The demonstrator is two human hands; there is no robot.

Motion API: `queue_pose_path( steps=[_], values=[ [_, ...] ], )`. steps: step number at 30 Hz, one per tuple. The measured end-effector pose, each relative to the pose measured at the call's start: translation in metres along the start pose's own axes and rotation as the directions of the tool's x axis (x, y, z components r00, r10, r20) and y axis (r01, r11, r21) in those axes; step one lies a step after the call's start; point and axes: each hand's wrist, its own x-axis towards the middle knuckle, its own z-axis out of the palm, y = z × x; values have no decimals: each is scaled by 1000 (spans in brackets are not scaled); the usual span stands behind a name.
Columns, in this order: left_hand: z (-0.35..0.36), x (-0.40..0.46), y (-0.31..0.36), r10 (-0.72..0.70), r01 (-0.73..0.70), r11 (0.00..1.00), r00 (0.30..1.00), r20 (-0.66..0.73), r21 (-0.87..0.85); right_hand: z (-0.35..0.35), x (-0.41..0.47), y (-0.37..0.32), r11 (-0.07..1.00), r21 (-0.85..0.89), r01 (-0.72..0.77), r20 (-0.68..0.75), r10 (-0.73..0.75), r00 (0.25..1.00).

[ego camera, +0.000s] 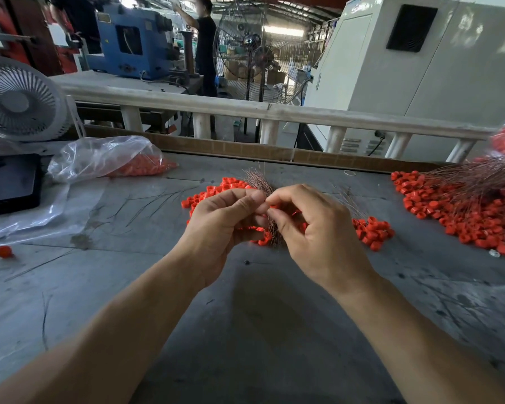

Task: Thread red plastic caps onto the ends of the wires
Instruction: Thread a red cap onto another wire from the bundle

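Left hand (225,220) clenches wire bundle (260,182) | right hand (312,228) pinches something small, hidden | I fear strands splaying, cap slipping into centre-frame red caps (372,230).

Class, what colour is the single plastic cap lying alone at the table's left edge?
Red, seen in the head view: the lone round plastic cap.

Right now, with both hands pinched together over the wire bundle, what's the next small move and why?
Probably slide the cap on along a single wire. The left hand grips the bundle of wires, and the right hand pinches something red at its fingertips, likely a cap, right against the bundle. Whether it is already threaded is hidden.
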Motion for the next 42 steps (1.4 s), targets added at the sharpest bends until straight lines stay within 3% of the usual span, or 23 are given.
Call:
queue_pose_path(
  steps=[12, 24, 37, 42],
  values=[
    [-4, 3, -1, 17, -16, 1000, 997, -76, 14, 2, -2, 3, 996, 29, -90, 47, 88, 995],
    [-17, 8, 8, 16, -43, 993, 974, -228, -111, -6, -5, 10, 900, 256, -352, 193, 310, 931],
    [-34, 13, 17, 1, -85, 977, 922, -388, -197, -7, -7, 24, 937, 69, -342, 188, 325, 927],
    [-37, 14, 19, -20, -69, 973, 926, -377, -221, -6, -8, 32, 938, -5, -346, 174, 341, 924]
  ],
)
